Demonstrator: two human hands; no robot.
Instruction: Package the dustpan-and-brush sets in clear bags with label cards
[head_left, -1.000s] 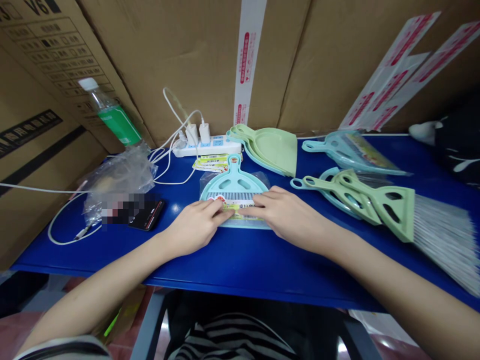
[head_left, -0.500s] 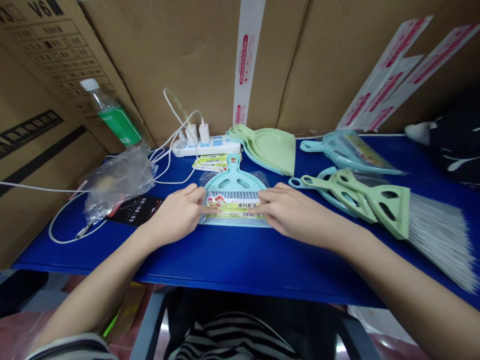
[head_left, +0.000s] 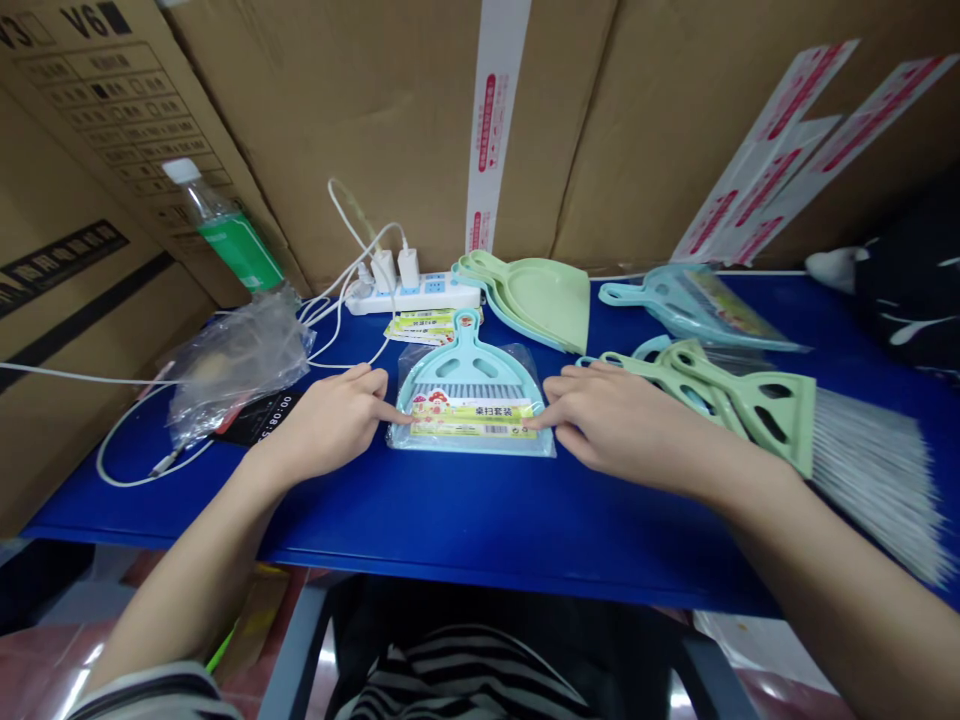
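A light blue dustpan and brush set (head_left: 469, 345) lies flat on the blue table in a clear plastic bag, its handle pointing away from me. A printed card label (head_left: 472, 418) with red mushrooms lies across its front part. My left hand (head_left: 341, 420) is at the label's left end, index finger stretched out onto it and the other fingers curled. From the other side, my right hand (head_left: 600, 425) rests its extended index fingertip on the label's right end, with its remaining fingers bent. Neither hand grips anything.
Stacked green and blue dustpans (head_left: 544, 295) lie behind. To the right are loose brushes (head_left: 772, 410) and another bagged set (head_left: 690, 300). A power strip (head_left: 416, 295), spare labels (head_left: 431, 322), crumpled plastic bags (head_left: 232, 360), a phone (head_left: 251, 418) and a bottle (head_left: 232, 240) stand leftward.
Both hands have moved apart, the left to the left and the right to the right, with index fingers sliding from the label's middle toward its ends. More of the label shows.
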